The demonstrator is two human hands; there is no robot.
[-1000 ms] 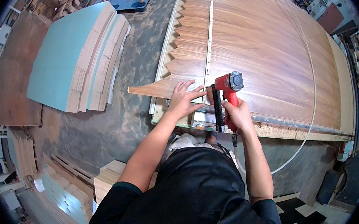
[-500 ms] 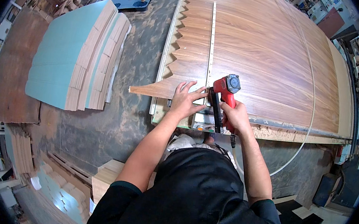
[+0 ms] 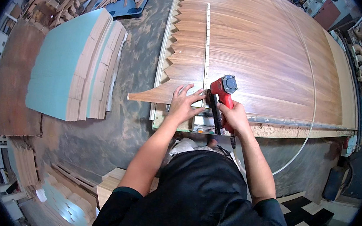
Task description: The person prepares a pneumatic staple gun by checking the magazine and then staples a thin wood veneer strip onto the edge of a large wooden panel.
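Note:
My right hand (image 3: 233,117) is closed round the handle of a red and black air nailer (image 3: 223,91). The nailer's nose rests at the near end of a narrow pale strip (image 3: 207,46), which runs away from me across a large wood-grain panel (image 3: 260,64). Beside the nose, my left hand (image 3: 185,103) lies with fingers spread on the near edge of the panel and the strip. The panel's left side is cut in a zigzag, and a curved point (image 3: 141,95) sticks out at its near left corner. What is under the nailer's nose is hidden.
A pale air hose (image 3: 312,95) loops from the nailer over the panel's right part. To the left stands a stack of light-green boards (image 3: 64,62). Behind it, a blue pallet (image 3: 128,1) carries curved wooden pieces. Sawdust lies along the table's near edge (image 3: 283,132).
The view has shifted slightly, so the panel and strip appear a little further left. Both hands and the nailer keep nearly the same place at the strip's near end.

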